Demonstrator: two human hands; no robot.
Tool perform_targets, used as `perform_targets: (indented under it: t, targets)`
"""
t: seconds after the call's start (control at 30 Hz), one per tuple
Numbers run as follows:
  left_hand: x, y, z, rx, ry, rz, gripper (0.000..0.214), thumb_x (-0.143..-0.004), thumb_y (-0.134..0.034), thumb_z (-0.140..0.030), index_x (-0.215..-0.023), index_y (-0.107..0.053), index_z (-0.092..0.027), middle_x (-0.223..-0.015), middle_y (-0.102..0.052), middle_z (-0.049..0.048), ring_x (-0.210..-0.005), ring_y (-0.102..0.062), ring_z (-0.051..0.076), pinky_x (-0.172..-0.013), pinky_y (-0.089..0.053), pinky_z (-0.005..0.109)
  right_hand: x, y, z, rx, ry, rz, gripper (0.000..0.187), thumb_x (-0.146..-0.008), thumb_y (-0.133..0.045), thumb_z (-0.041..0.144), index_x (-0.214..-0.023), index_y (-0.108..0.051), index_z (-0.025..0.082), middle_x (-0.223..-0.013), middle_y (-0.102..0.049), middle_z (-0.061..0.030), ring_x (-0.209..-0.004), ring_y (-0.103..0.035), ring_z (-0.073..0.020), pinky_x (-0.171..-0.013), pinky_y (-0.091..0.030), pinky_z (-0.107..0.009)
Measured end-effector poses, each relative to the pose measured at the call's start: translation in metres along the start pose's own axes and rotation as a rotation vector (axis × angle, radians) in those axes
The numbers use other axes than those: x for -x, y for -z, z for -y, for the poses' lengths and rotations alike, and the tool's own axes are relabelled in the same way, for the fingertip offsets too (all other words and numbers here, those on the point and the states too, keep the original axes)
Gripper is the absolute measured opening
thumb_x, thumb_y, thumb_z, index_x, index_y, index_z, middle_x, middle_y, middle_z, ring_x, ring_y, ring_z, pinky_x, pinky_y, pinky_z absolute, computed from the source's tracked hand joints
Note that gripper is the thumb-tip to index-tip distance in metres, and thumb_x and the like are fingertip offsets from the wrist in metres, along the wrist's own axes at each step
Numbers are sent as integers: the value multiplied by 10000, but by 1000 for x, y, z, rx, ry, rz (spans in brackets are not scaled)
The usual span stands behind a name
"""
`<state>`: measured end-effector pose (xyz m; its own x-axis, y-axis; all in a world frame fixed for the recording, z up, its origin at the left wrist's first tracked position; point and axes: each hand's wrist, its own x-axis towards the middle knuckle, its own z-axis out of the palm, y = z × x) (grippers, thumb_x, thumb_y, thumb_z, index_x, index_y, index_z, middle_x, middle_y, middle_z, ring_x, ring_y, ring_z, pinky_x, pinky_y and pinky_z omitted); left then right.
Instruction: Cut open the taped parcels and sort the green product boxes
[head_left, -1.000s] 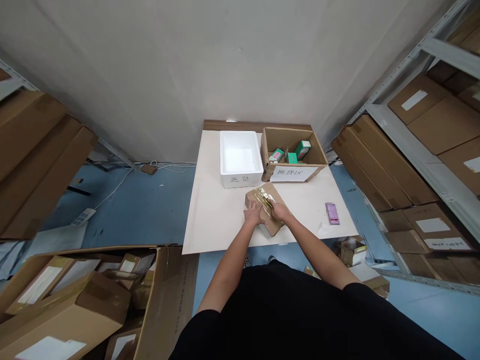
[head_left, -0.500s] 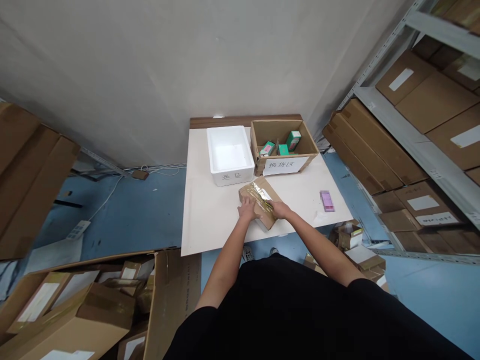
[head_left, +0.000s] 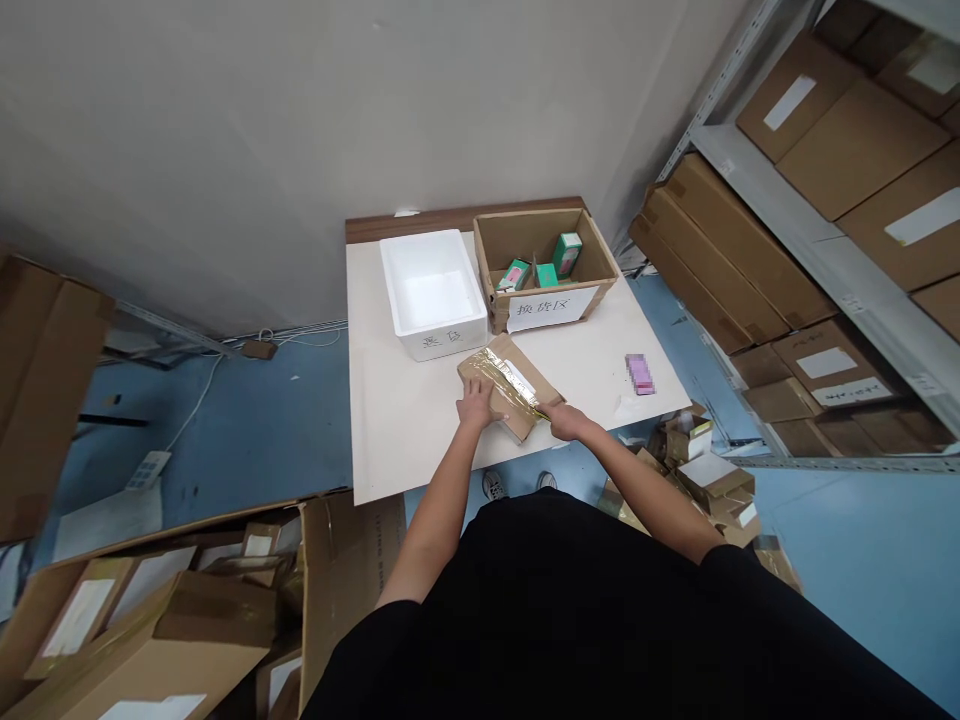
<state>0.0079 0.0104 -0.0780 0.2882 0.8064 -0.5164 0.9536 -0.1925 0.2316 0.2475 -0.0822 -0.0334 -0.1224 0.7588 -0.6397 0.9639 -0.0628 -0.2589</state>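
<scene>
A small taped cardboard box [head_left: 504, 383] lies on the white table [head_left: 405, 420], its top seam covered in shiny clear tape. My left hand [head_left: 474, 403] rests flat on the box's left side with fingers spread. My right hand [head_left: 564, 418] is closed at the box's near right corner, pinching something at the end of the tape seam that I cannot make out.
Behind the box stand an empty white foam box [head_left: 432, 293] and an open labelled carton [head_left: 546, 268] holding green packets. A small pink item [head_left: 639, 373] lies to the right. Shelves of cartons [head_left: 795, 250] line the right; a large open carton [head_left: 187, 610] of parcels sits lower left.
My right hand has slid along the tape seam toward me, from the middle of the box to its near corner. The left hand stays on the box. The camera has shifted.
</scene>
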Motion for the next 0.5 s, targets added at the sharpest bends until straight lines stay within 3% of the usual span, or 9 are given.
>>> perform_targets:
  t: [0.2, 0.37, 0.5]
  targets:
    - [-3, -2, 0, -23, 12, -9, 1138, -757, -784, -808, -1695, -267, -425, -1825, -113, 75, -1675, 4, 401, -1160, -475, 579, 18, -7, -15, -31, -11, 27, 815, -823, -656, 115, -1607, -523, 292, -1257, -757, -165, -1110, -730, -375, -847, -531, -395]
    - [-2, -2, 1, -36, 5, -10, 1140, -776, -795, -762, -1706, -234, -414, -1821, -120, 76, -1673, -2, 394, -1148, -490, 547, 34, -8, -35, -48, -25, 22, 768, -835, -653, 139, -1576, -565, 323, -1265, -755, -148, -1109, -721, -367, -837, -526, -384]
    - [1, -2, -2, -42, 3, -45, 1117, -787, -765, -787, -1704, -251, -410, -1798, -192, 87, -1664, -47, 394, -1134, -502, 530, 43, -6, -53, -141, -119, -150, 731, -923, -607, 190, -1632, -480, 317, -1223, -774, -129, -1052, -731, -342, -843, -524, -371]
